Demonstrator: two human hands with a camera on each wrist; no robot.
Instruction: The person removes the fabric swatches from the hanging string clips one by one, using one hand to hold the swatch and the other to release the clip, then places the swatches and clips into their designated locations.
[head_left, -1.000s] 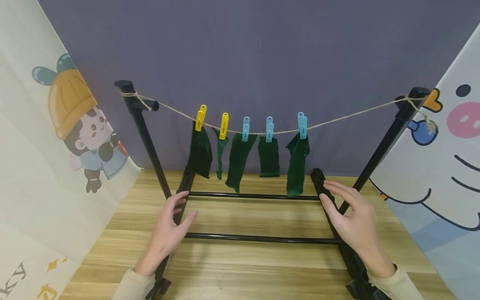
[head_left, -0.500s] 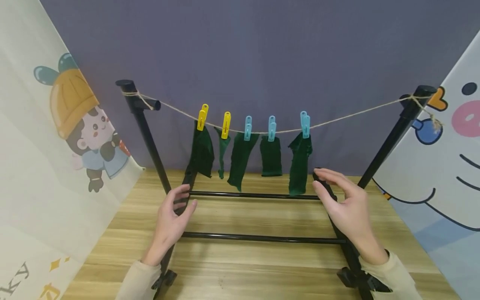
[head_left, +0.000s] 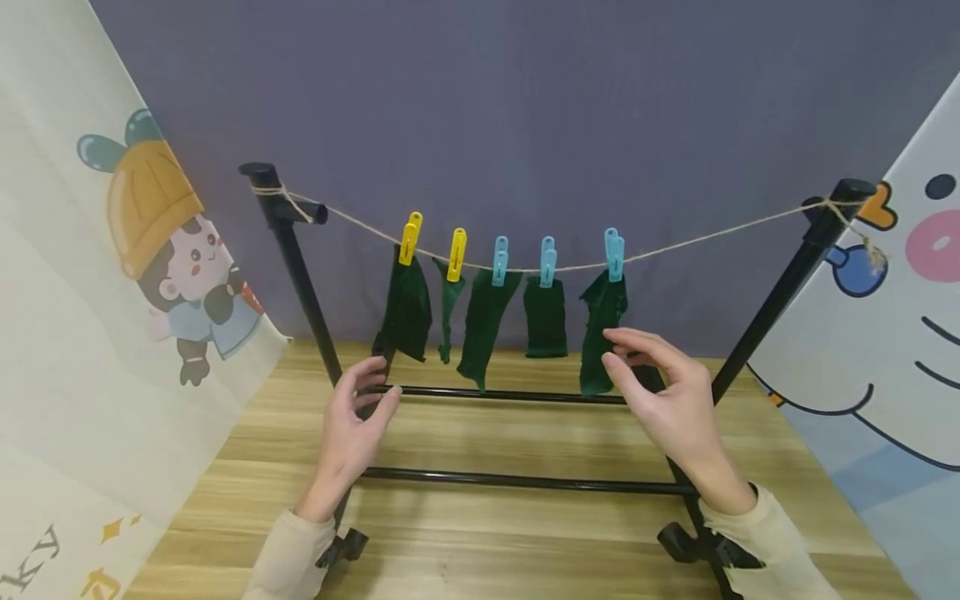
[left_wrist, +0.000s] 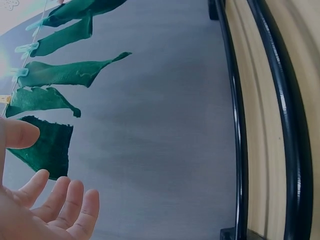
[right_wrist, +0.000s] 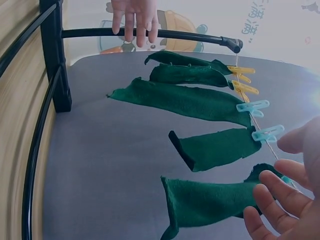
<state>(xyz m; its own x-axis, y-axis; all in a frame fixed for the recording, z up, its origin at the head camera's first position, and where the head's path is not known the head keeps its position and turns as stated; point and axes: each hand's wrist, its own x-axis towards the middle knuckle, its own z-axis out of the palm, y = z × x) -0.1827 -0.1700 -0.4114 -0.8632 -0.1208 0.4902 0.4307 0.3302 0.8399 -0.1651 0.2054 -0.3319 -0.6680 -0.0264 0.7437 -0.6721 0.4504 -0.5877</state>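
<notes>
Several dark green cloth pieces hang in a row from a string. Two yellow clothespins clip the leftmost ones, and three blue clothespins the others. My left hand, fingers loosely bent and holding nothing, is below and left of the leftmost cloth. In the left wrist view its thumb overlaps that dark cloth; contact cannot be told. My right hand is raised beside the rightmost cloth, thumb and fingers apart. Its fingertips overlap the cloth's edge in the head view; whether they touch is unclear.
A black tube rack carries the string between its left post and right post. Two crossbars run low between its sides. It stands on a wood-grain table, before a grey-purple backdrop with cartoon-printed side panels.
My right hand has moved left and slightly up, from beside the rack's right side to the rightmost cloth. The left hand has risen a little. The hanging cloths stay on the string.
</notes>
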